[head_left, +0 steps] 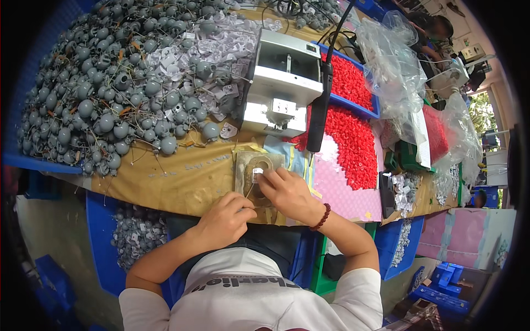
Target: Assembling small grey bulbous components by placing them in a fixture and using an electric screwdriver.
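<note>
In front of me a flat fixture plate (239,168) with a rounded shape in its middle lies on the brown-covered table. A small white plastic part (257,172) sits on it. My right hand (290,193), with a beaded bracelet at the wrist, has its fingertips closed together against that part. Beside the plate's near left corner, my left hand (227,217) is closed with its fingers curled. Between the two hands runs a thin pale wire (250,191). Whatever sits inside the left fingers is too small to make out.
A white and grey bench machine (284,83) stands behind the plate. Beside it hangs a black-handled tool (319,118), tip down. Grey round parts with wires (105,110) are heaped at left, white pieces (193,55) behind. Red parts (353,149) lie at right near plastic bags (395,60).
</note>
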Demonstrator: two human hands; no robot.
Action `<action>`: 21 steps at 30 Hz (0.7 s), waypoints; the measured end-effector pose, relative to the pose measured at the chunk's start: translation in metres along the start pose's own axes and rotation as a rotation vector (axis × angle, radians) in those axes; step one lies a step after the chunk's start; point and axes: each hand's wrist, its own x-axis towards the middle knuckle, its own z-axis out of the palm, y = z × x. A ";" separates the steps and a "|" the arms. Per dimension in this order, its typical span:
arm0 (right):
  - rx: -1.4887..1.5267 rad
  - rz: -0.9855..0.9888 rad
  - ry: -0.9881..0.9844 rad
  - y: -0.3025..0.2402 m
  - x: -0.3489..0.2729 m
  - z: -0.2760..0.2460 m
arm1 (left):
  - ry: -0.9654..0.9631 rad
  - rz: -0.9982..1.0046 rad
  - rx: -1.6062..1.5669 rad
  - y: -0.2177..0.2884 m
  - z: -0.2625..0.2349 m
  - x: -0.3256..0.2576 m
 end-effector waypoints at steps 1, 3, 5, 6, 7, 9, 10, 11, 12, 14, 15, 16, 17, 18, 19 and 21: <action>-0.018 -0.018 -0.026 0.000 0.000 -0.001 | 0.007 -0.015 0.024 -0.002 -0.003 0.001; -0.057 -0.029 -0.044 -0.002 -0.003 -0.002 | 0.034 -0.068 0.077 -0.003 -0.011 0.003; -0.074 -0.023 -0.058 -0.007 -0.007 0.001 | 0.105 -0.116 0.185 -0.003 -0.015 0.009; -0.068 -0.009 -0.062 -0.010 -0.010 0.006 | 0.149 -0.128 0.263 -0.001 -0.014 0.016; -0.062 0.000 -0.064 -0.011 -0.009 0.008 | 0.197 -0.142 0.343 0.001 -0.012 0.021; 0.037 0.031 -0.001 -0.010 -0.010 0.006 | 0.146 -0.122 0.423 0.004 0.000 0.030; 0.110 0.054 0.037 -0.008 -0.012 0.006 | 0.119 -0.111 0.462 0.003 0.005 0.032; 0.185 0.073 0.077 -0.005 -0.014 0.006 | 0.112 -0.101 0.488 -0.001 0.011 0.031; 0.284 0.096 0.124 0.002 -0.018 0.008 | 0.106 -0.090 0.515 -0.005 0.017 0.030; 0.535 0.265 0.146 0.017 -0.037 -0.001 | 0.096 -0.062 0.542 -0.007 0.023 0.030; 0.560 0.323 0.164 0.026 -0.045 -0.008 | 0.094 -0.049 0.548 -0.009 0.022 0.031; 0.583 0.380 0.186 0.036 -0.049 -0.014 | 0.093 -0.034 0.558 -0.010 0.020 0.031; 0.576 0.382 0.165 0.038 -0.053 -0.017 | 0.104 -0.029 0.550 -0.012 0.022 0.031; 0.569 0.385 0.142 0.039 -0.056 -0.020 | 0.115 -0.024 0.542 -0.015 0.025 0.031; 0.561 0.389 0.122 0.041 -0.060 -0.022 | 0.120 -0.019 0.528 -0.017 0.026 0.031; 0.510 0.356 0.091 0.037 -0.062 -0.005 | 0.131 -0.011 0.494 -0.019 0.026 0.034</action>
